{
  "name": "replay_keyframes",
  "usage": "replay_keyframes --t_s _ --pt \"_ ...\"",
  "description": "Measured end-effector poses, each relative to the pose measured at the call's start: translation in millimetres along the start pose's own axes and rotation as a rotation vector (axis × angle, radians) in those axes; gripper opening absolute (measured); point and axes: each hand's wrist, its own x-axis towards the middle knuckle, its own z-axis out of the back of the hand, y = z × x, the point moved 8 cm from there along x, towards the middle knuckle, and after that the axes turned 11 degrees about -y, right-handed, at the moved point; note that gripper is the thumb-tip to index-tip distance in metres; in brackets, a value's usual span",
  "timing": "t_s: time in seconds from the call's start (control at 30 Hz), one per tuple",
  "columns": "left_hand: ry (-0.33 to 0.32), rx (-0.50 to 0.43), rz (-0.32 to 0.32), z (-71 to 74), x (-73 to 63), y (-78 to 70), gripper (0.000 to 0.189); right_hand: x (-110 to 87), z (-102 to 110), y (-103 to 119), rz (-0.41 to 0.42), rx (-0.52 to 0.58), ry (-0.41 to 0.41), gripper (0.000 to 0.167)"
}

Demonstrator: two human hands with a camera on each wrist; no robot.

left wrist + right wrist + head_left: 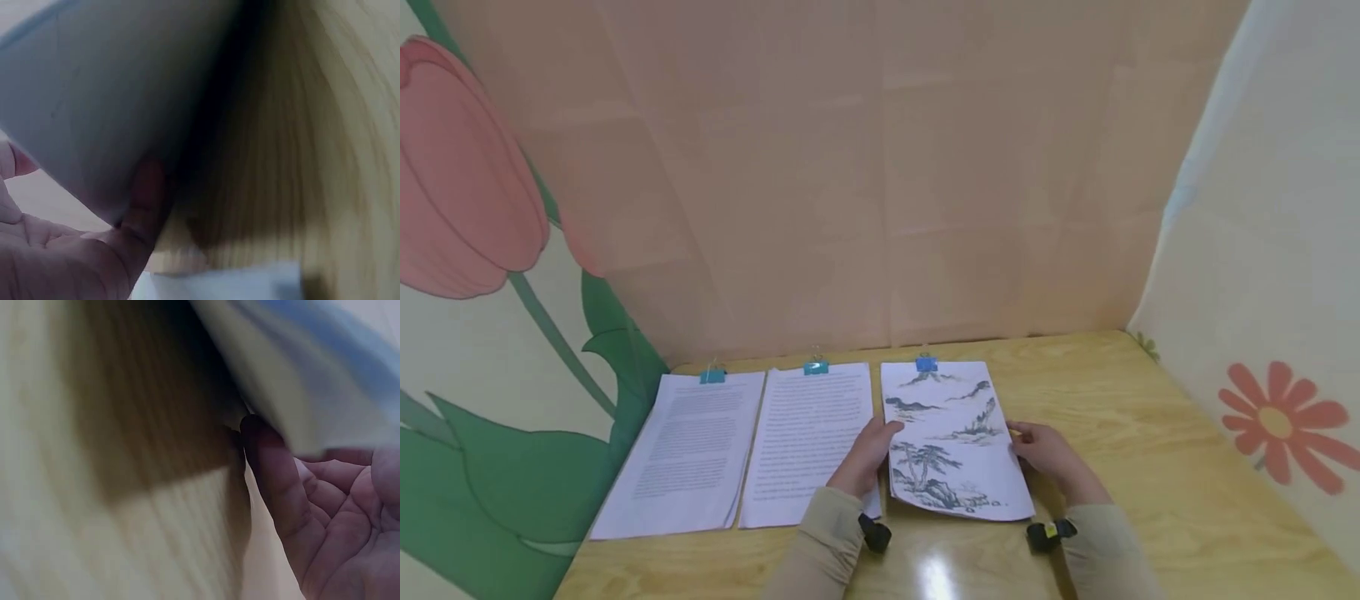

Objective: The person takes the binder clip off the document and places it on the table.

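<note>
A stack of paper printed with an ink landscape lies at the right of the row, a blue binder clip on its top edge. My left hand grips its left edge, thumb on the printed face. In the left wrist view, the fingers of that hand reach under the sheets' pale underside. My right hand holds the opposite edge. The right wrist view shows a finger of this hand beneath the paper, its near part raised off the table.
Two clipped stacks of printed text lie on the left: a middle stack close by my left hand and a far-left stack, each with a teal clip. The wooden table meets a pinkish backdrop behind and a flower-patterned side panel.
</note>
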Motion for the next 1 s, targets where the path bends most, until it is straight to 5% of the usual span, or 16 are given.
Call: replay_keyframes --t_s 0.33,0.7,1.0 --pt "0.129 0.007 0.082 3.6 14.2 2.4 0.048 -1.6 0 -12 -0.063 0.0 0.021 0.05" --pt "0.102 0.006 0.115 8.2 38.6 -5.4 0.045 -3.9 4 -10 -0.087 0.023 0.03 0.05" --pt "0.051 0.117 0.096 2.2 67.7 -14.2 0.042 -10.7 7 -8 -0.077 0.032 0.037 0.049"
